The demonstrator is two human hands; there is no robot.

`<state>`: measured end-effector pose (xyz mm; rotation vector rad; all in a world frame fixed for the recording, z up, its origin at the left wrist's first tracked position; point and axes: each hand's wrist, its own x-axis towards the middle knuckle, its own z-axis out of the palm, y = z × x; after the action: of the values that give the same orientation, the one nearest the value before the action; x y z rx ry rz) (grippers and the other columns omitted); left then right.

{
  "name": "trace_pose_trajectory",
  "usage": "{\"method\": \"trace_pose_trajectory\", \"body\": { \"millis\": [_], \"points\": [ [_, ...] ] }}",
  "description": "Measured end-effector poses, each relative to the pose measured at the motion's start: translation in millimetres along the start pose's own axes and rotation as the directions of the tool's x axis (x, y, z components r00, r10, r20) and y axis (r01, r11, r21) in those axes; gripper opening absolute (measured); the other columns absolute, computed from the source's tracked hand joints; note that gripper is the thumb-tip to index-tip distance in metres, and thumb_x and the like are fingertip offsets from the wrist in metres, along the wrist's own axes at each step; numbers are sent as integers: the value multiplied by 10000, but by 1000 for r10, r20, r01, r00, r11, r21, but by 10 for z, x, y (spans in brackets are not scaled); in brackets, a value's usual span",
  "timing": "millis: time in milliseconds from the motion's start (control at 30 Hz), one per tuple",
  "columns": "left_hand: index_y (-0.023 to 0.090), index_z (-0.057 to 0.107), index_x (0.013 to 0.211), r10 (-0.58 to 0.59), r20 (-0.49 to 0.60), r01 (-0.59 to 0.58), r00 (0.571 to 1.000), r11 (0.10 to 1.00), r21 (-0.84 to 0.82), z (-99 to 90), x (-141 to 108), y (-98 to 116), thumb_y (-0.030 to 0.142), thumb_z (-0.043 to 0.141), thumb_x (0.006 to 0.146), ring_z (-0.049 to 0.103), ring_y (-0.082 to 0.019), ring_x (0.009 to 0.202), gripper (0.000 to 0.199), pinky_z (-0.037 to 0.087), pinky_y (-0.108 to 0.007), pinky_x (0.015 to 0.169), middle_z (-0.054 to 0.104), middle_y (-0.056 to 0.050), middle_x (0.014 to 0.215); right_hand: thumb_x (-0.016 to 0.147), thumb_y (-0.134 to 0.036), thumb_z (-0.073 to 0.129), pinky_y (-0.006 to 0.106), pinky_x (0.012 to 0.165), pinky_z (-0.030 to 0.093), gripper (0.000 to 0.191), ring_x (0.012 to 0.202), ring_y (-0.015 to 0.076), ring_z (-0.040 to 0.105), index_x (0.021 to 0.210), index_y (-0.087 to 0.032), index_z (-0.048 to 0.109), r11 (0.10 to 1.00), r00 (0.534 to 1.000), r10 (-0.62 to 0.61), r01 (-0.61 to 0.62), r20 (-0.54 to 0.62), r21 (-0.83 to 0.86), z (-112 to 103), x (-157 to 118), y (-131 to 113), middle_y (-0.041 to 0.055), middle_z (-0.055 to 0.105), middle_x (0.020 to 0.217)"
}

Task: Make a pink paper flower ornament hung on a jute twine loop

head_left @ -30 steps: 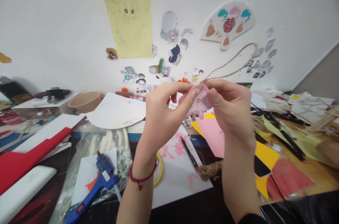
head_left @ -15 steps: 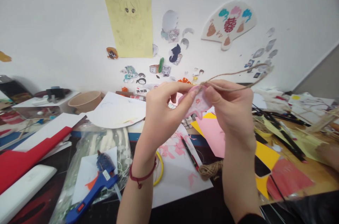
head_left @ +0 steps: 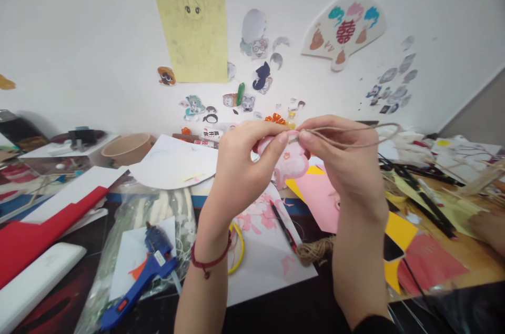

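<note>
Both my hands are raised above the table around a small pink-edged paper cutout [head_left: 292,165] with a pale middle and a tiny orange-red flower. My left hand [head_left: 248,165] pinches its top edge between thumb and forefinger. A loop of brown twine [head_left: 363,137] runs from the cutout's top. My right hand [head_left: 343,160] pinches the twine close to where it meets the cutout, and the loop sticks out to the right across the fingers. The exact spot where twine and cutout join is partly covered by my fingertips.
A blue glue gun [head_left: 158,263] lies at left on a plastic bag. Below my hands are white paper [head_left: 268,281] with pink scraps, a black-red pen [head_left: 284,226] and a twine ball [head_left: 313,251]. Pink paper [head_left: 315,200] lies behind. Another person's hand [head_left: 487,229] rests at far right.
The cutout has turned to show more of its face and hangs lower between my hands. My right fingers have shifted along the twine, and the loop has swung lower and narrower.
</note>
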<state>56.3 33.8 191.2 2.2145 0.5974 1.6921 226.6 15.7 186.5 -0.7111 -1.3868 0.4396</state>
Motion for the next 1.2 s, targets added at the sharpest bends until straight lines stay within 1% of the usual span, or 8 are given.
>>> {"method": "trace_pose_trajectory", "body": {
  "millis": [133, 233, 467, 733, 833, 933, 1067, 1200],
  "points": [
    [241, 730, 924, 0, -41, 1, 999, 999, 34, 10, 8, 14, 323, 673, 933, 654, -146, 767, 101, 504, -308, 700, 771, -11, 900, 783, -283, 833, 231, 466, 523, 89, 528, 96, 615, 776, -226, 765, 999, 998, -49, 49, -34, -10, 12, 1, -8, -23, 717, 689],
    [253, 710, 975, 74, -66, -67, 995, 993, 97, 20, 8, 19, 316, 722, 900, 653, -151, 818, 99, 509, -319, 738, 768, -11, 971, 792, -271, 824, 232, 466, 512, 77, 545, 98, 616, 764, -231, 765, 997, 996, -77, 77, -32, -5, 20, -3, -8, -23, 713, 689],
    [268, 692, 894, 168, -89, -152, 982, 974, 166, 31, -5, 26, 270, 683, 920, 654, -180, 825, 28, 512, -376, 769, 768, -12, 919, 751, -355, 858, 257, 465, 497, 154, 541, 111, 598, 731, -242, 755, 997, 998, -64, 63, -29, -45, 23, -11, -20, -16, 684, 660],
    [255, 706, 854, 58, -106, -51, 993, 996, 69, 22, -10, 61, 251, 711, 885, 663, -155, 763, 33, 538, -335, 690, 756, -1, 850, 787, -275, 822, 257, 503, 532, 83, 589, 120, 627, 729, -247, 770, 998, 998, -66, 66, -20, -9, 43, -20, -15, -10, 721, 699],
    [246, 724, 887, -27, -46, 26, 999, 1000, -8, -7, -2, 46, 297, 716, 896, 678, -152, 757, 53, 559, -318, 685, 767, -13, 876, 776, -284, 831, 266, 510, 548, 73, 594, 126, 643, 744, -250, 775, 995, 995, -96, 95, -37, -16, 52, -21, -10, -12, 734, 711],
    [246, 739, 922, -48, 8, 48, 999, 995, -86, -38, 2, 30, 319, 720, 900, 699, -156, 785, 79, 576, -310, 698, 775, -21, 891, 781, -278, 830, 276, 552, 581, 57, 632, 132, 670, 770, -257, 778, 991, 990, -128, 126, -52, -33, 64, -21, -8, -13, 751, 747],
    [248, 744, 895, -58, -17, 56, 998, 996, -70, -44, -3, 39, 316, 736, 884, 692, -154, 746, 70, 565, -307, 651, 773, -20, 863, 772, -290, 839, 287, 588, 603, 68, 647, 139, 684, 777, -260, 778, 992, 991, -123, 121, -47, -40, 72, -28, -11, -12, 758, 757],
    [239, 732, 847, -76, -55, 74, 996, 996, -44, -26, -15, 53, 245, 729, 873, 668, -135, 663, 27, 556, -305, 636, 756, 1, 792, 770, -274, 839, 275, 577, 595, 67, 627, 130, 677, 811, -261, 788, 998, 998, -61, 61, -9, -7, 58, -37, -19, -11, 760, 767]
  ]
}}
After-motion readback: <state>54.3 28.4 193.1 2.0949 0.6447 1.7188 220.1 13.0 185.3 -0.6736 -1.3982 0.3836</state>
